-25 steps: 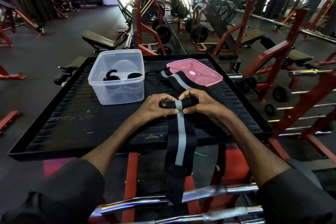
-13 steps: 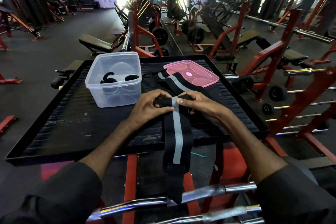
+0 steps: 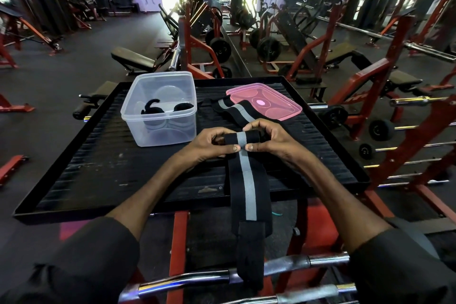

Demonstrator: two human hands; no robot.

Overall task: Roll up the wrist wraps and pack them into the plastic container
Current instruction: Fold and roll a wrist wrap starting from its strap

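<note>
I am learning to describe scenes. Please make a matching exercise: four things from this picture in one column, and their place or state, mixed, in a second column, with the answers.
Things:
1. plastic container
2. pink lid
3. wrist wrap
4. second wrap

States:
A. lies flat behind the hands
B. partly rolled, its tail hanging off the tray
C. open, dark rolled items inside
D. lies on the tray's far right

Pairs: 1-C, 2-D, 3-B, 4-A
</note>
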